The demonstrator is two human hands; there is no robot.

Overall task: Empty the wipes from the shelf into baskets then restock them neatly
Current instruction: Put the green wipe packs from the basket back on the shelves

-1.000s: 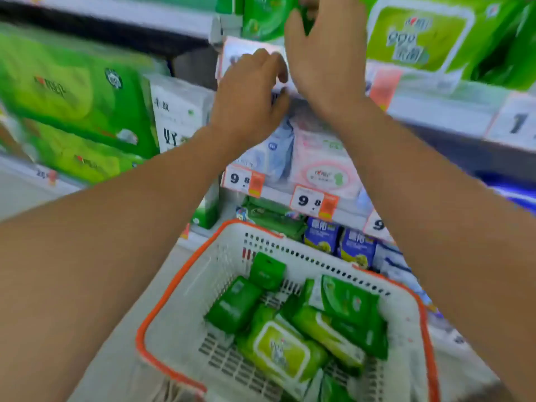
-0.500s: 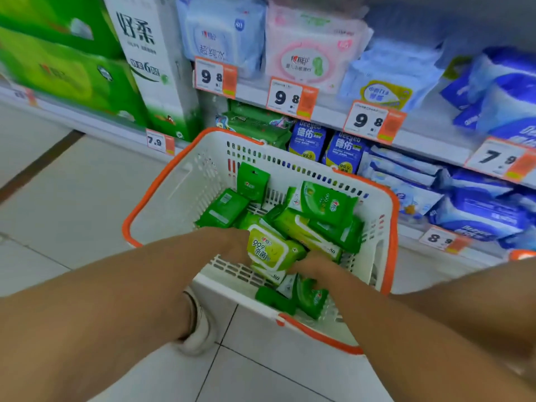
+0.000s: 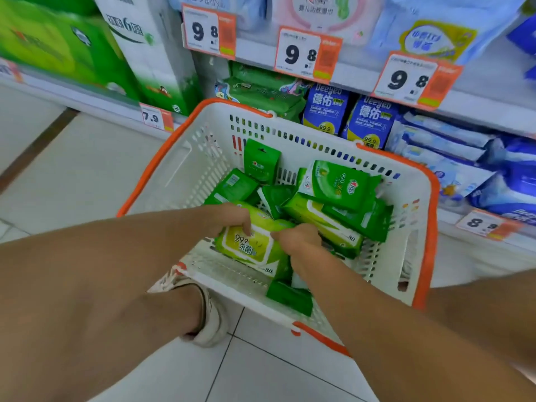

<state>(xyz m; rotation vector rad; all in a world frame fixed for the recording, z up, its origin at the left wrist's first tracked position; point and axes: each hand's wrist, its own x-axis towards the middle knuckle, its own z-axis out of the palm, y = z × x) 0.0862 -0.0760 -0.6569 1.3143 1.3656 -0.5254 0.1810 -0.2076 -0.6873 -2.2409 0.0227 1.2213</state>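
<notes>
A white basket with an orange rim (image 3: 162, 158) stands on the floor in front of the shelves. Several green wipe packs lie in it. Both hands are down inside the basket. My left hand (image 3: 232, 217) grips the left end of a large lime-green wipe pack (image 3: 251, 246) with a white label. My right hand (image 3: 295, 237) grips that same pack at its right side. Another large green pack (image 3: 338, 184) lies on the pile to the right, and small dark green packs (image 3: 261, 163) lean against the far wall.
Shelves run behind the basket with price tags (image 3: 307, 53), blue wipe packs (image 3: 326, 107), green packs (image 3: 261, 91) and pale blue packs (image 3: 446, 146). Green tissue boxes (image 3: 58, 47) stand at the left. A shoe (image 3: 208, 320) rests on the tiled floor beside the basket.
Both hands came down from the upper shelf into the basket, and the view tilted down. They have since closed on the large lime-green pack.
</notes>
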